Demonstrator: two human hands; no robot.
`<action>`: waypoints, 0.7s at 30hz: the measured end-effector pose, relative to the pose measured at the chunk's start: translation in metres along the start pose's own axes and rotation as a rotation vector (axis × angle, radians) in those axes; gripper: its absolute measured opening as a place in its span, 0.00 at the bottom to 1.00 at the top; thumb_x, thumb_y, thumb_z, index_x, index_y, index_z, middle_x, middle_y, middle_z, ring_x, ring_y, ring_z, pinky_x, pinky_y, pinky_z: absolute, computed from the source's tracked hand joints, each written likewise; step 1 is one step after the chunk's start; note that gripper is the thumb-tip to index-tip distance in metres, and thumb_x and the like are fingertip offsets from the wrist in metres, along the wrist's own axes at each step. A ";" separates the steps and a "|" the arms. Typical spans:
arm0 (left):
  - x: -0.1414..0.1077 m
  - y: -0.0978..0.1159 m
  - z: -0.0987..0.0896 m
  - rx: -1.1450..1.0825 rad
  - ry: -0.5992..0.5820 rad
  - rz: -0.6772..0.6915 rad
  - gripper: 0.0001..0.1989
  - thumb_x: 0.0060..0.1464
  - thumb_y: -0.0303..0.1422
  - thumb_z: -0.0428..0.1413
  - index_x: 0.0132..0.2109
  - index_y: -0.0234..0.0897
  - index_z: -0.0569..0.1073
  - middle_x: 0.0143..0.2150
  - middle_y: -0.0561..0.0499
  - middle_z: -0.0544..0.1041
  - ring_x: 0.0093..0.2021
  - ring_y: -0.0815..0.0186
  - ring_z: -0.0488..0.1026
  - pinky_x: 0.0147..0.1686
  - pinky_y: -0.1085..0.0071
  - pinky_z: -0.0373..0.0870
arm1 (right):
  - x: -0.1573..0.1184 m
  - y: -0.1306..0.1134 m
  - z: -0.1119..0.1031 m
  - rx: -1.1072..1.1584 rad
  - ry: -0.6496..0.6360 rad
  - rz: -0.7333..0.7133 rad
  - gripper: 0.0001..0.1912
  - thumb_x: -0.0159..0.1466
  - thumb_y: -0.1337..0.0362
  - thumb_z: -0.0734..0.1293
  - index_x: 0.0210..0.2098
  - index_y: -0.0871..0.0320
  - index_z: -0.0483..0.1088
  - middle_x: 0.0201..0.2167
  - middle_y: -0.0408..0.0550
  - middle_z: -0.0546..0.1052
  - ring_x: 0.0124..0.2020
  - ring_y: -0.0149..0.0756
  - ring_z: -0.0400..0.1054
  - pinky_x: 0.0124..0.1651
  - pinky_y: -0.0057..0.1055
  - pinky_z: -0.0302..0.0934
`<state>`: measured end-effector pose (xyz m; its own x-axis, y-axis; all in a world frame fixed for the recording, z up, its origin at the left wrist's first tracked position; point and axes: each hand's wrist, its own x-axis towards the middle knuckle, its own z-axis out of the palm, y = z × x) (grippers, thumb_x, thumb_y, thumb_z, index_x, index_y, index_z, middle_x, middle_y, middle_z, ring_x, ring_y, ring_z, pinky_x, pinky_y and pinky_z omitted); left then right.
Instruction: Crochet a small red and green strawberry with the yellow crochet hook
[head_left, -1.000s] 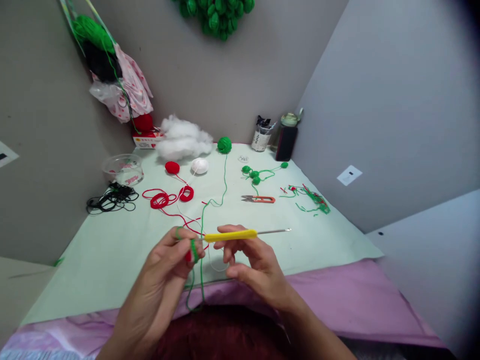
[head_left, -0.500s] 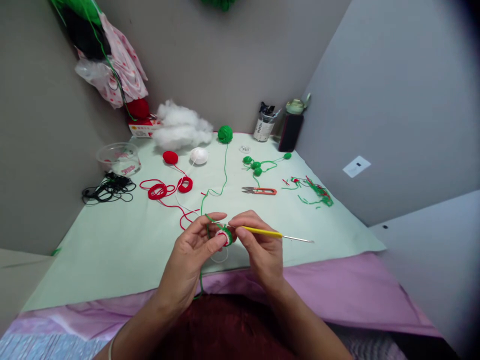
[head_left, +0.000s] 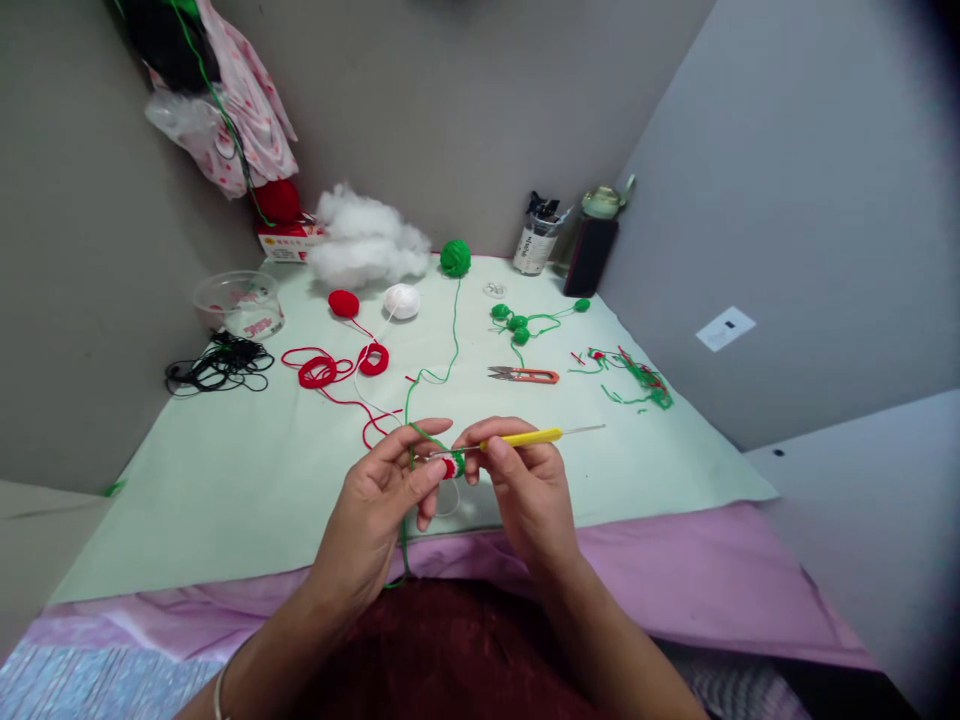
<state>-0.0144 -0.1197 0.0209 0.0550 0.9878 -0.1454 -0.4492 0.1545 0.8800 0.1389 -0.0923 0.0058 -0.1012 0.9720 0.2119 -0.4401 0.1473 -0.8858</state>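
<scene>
Between thumb and fingers, my left hand (head_left: 394, 480) pinches a small red, white and green crochet piece (head_left: 454, 465). Green yarn (head_left: 427, 436) crosses by its raised index finger and hangs down below. My right hand (head_left: 525, 485) grips a crochet hook (head_left: 529, 437) by its yellow handle. The hook's front end lies along the top of the piece; whether a loop sits on it I cannot tell. Past the handle a thin metal tip points right. A loop of white yarn (head_left: 450, 505) dangles under the piece. The green yarn leads back to a green ball (head_left: 455, 259).
Red yarn (head_left: 317, 371), a white ball (head_left: 402, 301) and black cord (head_left: 221, 364) lie at left, near a clear tub (head_left: 240, 305) and white stuffing (head_left: 367, 240). Orange thread snips (head_left: 523, 375), small green pieces (head_left: 517, 323) and yarn scraps (head_left: 637, 380) lie at right.
My right hand has turned the hook, so its rear end has risen from sloping down to pointing slightly up. The crochet piece has tilted in my left hand, showing more of its side.
</scene>
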 end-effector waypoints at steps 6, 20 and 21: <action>-0.002 0.002 0.002 -0.013 -0.013 0.009 0.13 0.56 0.32 0.69 0.50 0.45 0.84 0.37 0.55 0.74 0.25 0.78 0.69 0.24 0.81 0.70 | -0.001 -0.006 0.004 0.061 -0.029 0.009 0.11 0.72 0.57 0.68 0.37 0.55 0.78 0.32 0.45 0.81 0.27 0.29 0.72 0.33 0.29 0.68; -0.005 -0.002 0.003 -0.029 0.080 0.028 0.25 0.52 0.31 0.71 0.58 0.41 0.79 0.33 0.56 0.74 0.28 0.73 0.70 0.27 0.80 0.72 | -0.017 0.000 0.000 -0.981 -0.209 -0.791 0.17 0.70 0.71 0.67 0.56 0.51 0.76 0.43 0.51 0.83 0.43 0.41 0.78 0.42 0.35 0.74; -0.005 0.000 0.004 -0.098 0.052 -0.039 0.27 0.52 0.31 0.71 0.59 0.39 0.78 0.32 0.56 0.73 0.27 0.74 0.69 0.25 0.80 0.71 | -0.018 0.000 0.001 -1.001 -0.198 -0.808 0.18 0.69 0.71 0.69 0.56 0.50 0.76 0.43 0.51 0.83 0.43 0.41 0.78 0.42 0.35 0.74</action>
<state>-0.0113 -0.1244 0.0231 0.0287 0.9785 -0.2042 -0.5330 0.1878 0.8250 0.1401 -0.1096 0.0020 -0.2893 0.5137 0.8077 0.4058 0.8300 -0.3826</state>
